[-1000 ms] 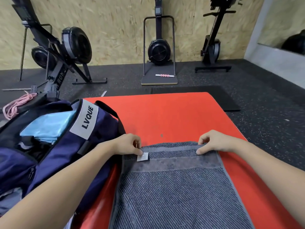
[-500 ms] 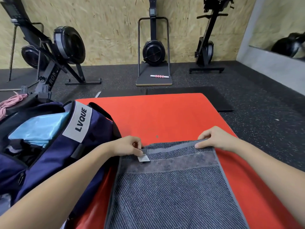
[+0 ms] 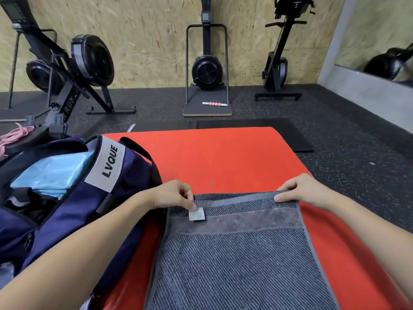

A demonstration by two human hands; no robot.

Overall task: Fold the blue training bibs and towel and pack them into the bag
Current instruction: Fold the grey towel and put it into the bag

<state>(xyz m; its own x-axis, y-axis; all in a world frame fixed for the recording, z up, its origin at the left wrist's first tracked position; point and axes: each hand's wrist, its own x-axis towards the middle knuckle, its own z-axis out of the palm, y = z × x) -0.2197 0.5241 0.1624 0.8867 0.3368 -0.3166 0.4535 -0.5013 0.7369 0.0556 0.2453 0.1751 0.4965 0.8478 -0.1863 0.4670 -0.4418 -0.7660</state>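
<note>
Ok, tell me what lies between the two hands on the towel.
In the head view, only the towel's doubled far edge spans from the left hand to the right hand, with a small white label by the left fingers.

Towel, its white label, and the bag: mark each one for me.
towel (image 3: 241,265), head view, on its ribbed middle.
white label (image 3: 197,213), head view, centre of the tag.
bag (image 3: 93,211), head view, on its navy side panel.

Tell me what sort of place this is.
Most likely a gym or training room: black air rowing machines stand against the chipboard wall, on speckled black rubber flooring, with an orange exercise mat laid out.
</note>
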